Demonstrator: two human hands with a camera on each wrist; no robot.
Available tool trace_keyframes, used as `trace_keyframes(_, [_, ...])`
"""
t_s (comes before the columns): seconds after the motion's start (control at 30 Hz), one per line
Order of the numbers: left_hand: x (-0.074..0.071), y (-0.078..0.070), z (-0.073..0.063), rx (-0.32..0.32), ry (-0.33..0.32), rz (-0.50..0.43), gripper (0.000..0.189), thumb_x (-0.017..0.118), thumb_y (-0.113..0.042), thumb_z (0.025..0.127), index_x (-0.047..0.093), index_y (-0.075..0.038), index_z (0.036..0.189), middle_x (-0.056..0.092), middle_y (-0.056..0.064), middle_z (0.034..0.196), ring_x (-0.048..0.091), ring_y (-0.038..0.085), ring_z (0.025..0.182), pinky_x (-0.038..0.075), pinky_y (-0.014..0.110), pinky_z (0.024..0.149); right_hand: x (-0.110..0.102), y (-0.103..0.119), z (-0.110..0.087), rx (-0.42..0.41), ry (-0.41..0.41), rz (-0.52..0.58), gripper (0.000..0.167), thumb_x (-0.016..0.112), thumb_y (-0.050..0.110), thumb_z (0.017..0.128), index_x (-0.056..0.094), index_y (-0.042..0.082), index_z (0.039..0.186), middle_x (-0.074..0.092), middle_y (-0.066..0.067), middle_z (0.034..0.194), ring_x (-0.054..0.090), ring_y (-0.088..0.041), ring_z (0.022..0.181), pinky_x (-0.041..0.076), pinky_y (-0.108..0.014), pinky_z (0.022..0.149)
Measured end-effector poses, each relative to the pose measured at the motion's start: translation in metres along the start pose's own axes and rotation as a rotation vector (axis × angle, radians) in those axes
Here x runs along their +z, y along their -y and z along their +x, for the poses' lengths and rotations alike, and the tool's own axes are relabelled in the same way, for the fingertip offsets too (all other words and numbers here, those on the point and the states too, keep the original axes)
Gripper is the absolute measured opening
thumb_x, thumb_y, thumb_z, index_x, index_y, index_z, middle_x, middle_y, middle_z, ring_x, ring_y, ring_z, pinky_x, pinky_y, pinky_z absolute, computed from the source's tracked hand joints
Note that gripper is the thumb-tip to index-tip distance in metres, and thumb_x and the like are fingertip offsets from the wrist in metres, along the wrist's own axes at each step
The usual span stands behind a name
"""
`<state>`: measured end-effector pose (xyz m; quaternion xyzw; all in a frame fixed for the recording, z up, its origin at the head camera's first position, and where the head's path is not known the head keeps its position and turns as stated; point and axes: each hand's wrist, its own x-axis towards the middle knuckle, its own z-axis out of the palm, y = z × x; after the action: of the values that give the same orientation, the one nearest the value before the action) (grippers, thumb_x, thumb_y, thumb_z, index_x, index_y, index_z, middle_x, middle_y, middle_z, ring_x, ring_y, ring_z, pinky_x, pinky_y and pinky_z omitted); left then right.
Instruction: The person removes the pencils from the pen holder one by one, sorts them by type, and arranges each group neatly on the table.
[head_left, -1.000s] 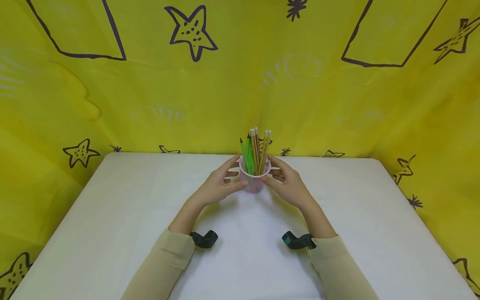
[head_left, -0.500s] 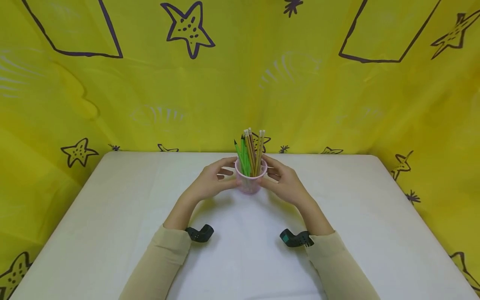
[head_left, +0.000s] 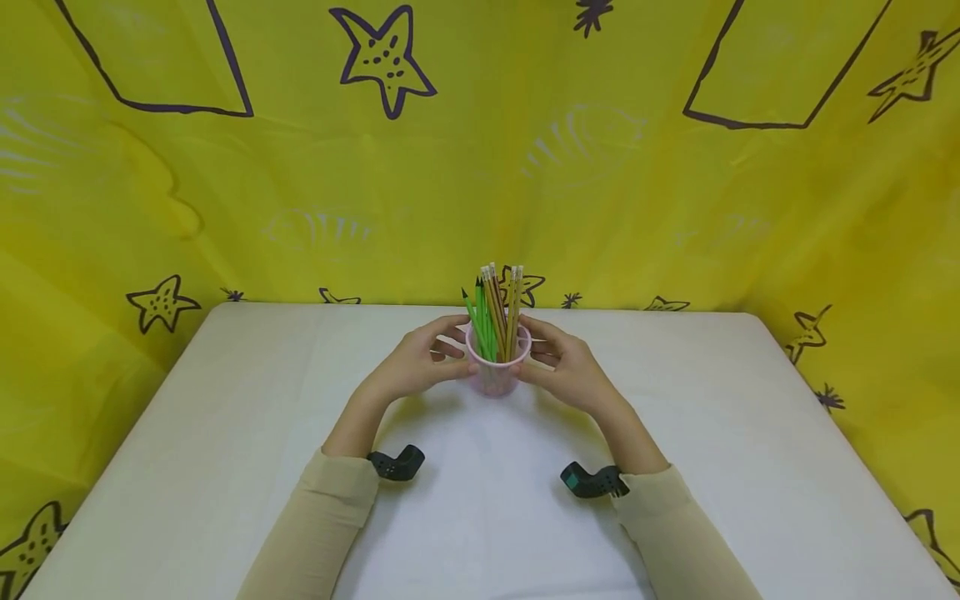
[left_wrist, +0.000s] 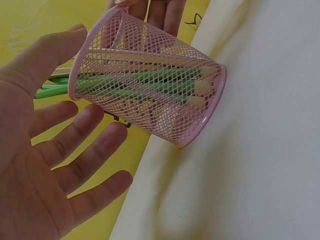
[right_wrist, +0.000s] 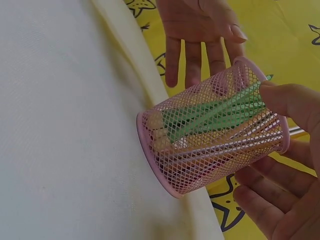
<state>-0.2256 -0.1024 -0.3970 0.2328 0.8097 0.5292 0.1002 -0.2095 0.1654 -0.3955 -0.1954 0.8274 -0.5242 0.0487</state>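
A pink mesh pencil cup [head_left: 493, 382] stands upright between both hands in the head view. Green pencils [head_left: 482, 321] with dark points up and wood-toned pencils [head_left: 496, 312] with white eraser ends up lean inside it. My right hand [head_left: 564, 371] holds the cup near its rim, thumb [right_wrist: 285, 97] at the front and fingers curving behind. On the other side, my left hand [head_left: 412, 362] has its fingers spread and nearly straight. Its thumb [left_wrist: 55, 50] comes right up to the rim, while the other fingers [left_wrist: 95, 195] hang beside the mesh.
Under the hands lies a white tabletop [head_left: 255, 417], with its far edge just beyond the cup. A yellow curtain [head_left: 480, 150] printed with stars and fish rises behind and along both sides. Dark wrist cameras [head_left: 397, 463] sit at both sleeve cuffs.
The cup has shifted slightly left and nearer, pencils with it. My left hand has drawn leftward, its thumb slipping from the cup's front to its left side. The right hand has followed the cup.
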Motion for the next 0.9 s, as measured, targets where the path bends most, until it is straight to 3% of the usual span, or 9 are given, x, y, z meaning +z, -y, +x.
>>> trace_keyframes(0.23, [-0.007,0.001,-0.003,0.008,0.045,0.000,0.079,0.082,-0.018,0.084,0.040,-0.011,0.151,0.062,0.017,0.122,0.065,0.030,0.109,0.056,0.044,0.098,0.005,0.000,-0.001,-0.005,0.031,0.002,0.074,0.079,0.020,0.087,0.042,0.014,0.151,0.049,-0.012,0.150,0.059,-0.033,0.126,0.048,-0.045,0.107])
trace_keyframes(0.47, [-0.010,0.002,-0.005,-0.012,0.095,0.027,0.080,0.080,-0.022,0.085,0.038,-0.017,0.152,0.059,0.012,0.131,0.059,0.031,0.118,0.053,0.047,0.101,0.007,0.004,0.000,-0.035,0.064,0.023,0.070,0.079,0.019,0.087,0.045,0.012,0.148,0.051,-0.013,0.147,0.060,-0.032,0.123,0.049,-0.045,0.106])
trace_keyframes(0.67, [-0.011,0.007,-0.006,-0.040,0.127,-0.028,0.075,0.080,-0.021,0.085,0.040,-0.015,0.149,0.053,0.008,0.142,0.052,0.031,0.129,0.048,0.050,0.106,0.007,0.006,-0.002,-0.046,0.068,0.019,0.066,0.079,0.017,0.087,0.048,0.011,0.145,0.055,-0.013,0.143,0.063,-0.031,0.118,0.051,-0.046,0.104])
trace_keyframes(0.9, [-0.013,0.013,-0.007,-0.033,0.158,-0.091,0.071,0.080,-0.015,0.085,0.043,-0.013,0.146,0.052,0.007,0.143,0.052,0.031,0.131,0.049,0.047,0.107,0.009,0.005,-0.001,-0.058,0.071,0.030,0.063,0.080,0.016,0.086,0.051,0.011,0.142,0.058,-0.012,0.139,0.065,-0.030,0.113,0.053,-0.047,0.101])
